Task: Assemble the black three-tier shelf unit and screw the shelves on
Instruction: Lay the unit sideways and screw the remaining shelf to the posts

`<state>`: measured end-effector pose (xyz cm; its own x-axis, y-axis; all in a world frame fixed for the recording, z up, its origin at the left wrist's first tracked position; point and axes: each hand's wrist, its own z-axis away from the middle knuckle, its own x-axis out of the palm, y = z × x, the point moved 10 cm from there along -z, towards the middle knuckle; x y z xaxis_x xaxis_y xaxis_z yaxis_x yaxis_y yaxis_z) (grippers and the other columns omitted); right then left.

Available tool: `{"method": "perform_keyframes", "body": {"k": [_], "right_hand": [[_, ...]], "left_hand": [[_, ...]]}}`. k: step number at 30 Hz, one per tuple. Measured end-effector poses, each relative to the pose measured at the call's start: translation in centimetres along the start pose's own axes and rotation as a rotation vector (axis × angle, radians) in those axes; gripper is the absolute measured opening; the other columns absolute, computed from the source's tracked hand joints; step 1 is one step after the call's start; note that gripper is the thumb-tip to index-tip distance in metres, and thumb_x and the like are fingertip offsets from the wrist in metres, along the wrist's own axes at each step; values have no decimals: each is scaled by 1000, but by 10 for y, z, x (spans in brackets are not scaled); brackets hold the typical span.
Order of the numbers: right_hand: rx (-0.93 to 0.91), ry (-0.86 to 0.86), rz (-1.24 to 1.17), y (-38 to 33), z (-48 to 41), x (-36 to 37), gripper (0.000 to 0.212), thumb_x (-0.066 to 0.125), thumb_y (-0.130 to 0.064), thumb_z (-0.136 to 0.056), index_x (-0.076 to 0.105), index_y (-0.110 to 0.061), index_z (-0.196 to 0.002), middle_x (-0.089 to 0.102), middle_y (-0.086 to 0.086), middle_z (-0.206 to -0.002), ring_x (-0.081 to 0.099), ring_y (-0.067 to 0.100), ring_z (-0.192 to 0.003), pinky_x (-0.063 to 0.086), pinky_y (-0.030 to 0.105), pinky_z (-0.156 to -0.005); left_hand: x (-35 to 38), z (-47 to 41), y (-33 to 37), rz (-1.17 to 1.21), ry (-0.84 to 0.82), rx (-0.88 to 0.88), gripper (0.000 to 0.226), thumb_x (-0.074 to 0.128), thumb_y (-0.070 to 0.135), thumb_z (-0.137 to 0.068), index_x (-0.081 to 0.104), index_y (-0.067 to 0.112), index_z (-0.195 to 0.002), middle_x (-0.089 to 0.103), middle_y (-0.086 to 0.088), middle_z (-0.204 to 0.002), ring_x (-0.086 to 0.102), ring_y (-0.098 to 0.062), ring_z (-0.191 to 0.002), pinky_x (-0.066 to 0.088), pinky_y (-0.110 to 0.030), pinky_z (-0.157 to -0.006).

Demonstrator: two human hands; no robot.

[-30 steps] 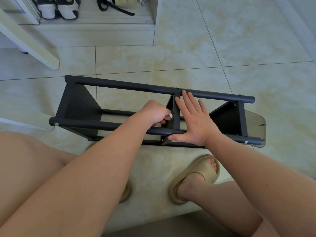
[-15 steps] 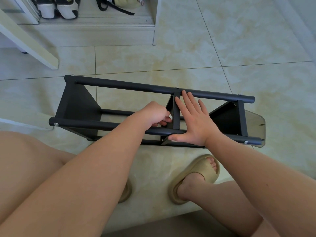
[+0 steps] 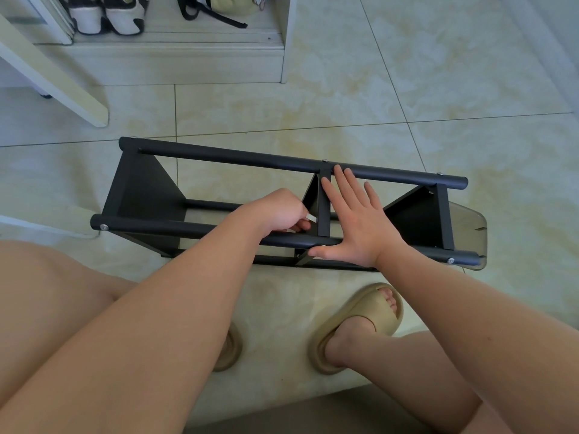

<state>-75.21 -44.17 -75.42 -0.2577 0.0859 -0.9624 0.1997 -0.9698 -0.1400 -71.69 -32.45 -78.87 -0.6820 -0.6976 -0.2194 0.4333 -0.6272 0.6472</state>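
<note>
Shelf unit [image 3: 235,158] is laid sideways, three shelves [image 3: 141,189] fitted. Middle shelf [image 3: 325,198] is braced by right hand [image 3: 357,227], fingers [image 3: 343,186] spread. White piece [image 3: 311,218] is pinched by left hand [image 3: 275,211]; tightening probably unfinished.

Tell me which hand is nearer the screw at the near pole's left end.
Left. The left hand, pinching a white piece, is midway along the pole from the screw; the right hand lies flat farther right, past the middle shelf.
</note>
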Motion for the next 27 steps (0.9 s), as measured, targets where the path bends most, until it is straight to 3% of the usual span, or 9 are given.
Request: {"method": "perform_keyframes", "body": {"k": [6,12,16,21,27], "right_hand": [[2,-2,3,0,1,0,129,38,-95,-67,-9,-21,-161,-23,6,-166,-24,22,-153,-7,49,-125],[5,-11,13,0,1,-1,129,36,-96,-67,-9,-21,-161,-23,6,-166,-24,22,-153,-7,50,-125],[6,-15,15,-1,1,0,128,40,-94,-68,-9,-21,-161,-23,6,-166,-24,22,-153,-7,50,-125],[4,-14,11,-1,1,-1,128,37,-95,-67,-9,-21,-161,-23,6,-166,-24,23,-153,-7,50,-125],[3,-9,3,-1,1,0,129,39,-94,-67,-7,-20,-162,-22,7,-167,-23,23,-153,-7,49,-125]], "left_hand": [[-2,4,4,-110,-27,60,20,47,11,-102,64,15,-90,71,9,-75,63,0,-69,41,-20,-61],[-2,2,2,-218,-45,96,22,50,12,-101,66,22,-88,73,11,-78,65,-7,-82,44,-28,-77],[-3,2,4,-319,-56,120,27,53,15,-100,67,26,-80,69,12,-80,59,-8,-81,40,-25,-70],[3,7,8,-523,-124,131,19,53,16,-100,71,16,-105,65,-1,-100,57,-21,-97,45,-35,-94],[5,9,9,-548,-138,131,15,55,14,-98,69,17,-103,66,-4,-107,56,-22,-98,44,-37,-100]]}}
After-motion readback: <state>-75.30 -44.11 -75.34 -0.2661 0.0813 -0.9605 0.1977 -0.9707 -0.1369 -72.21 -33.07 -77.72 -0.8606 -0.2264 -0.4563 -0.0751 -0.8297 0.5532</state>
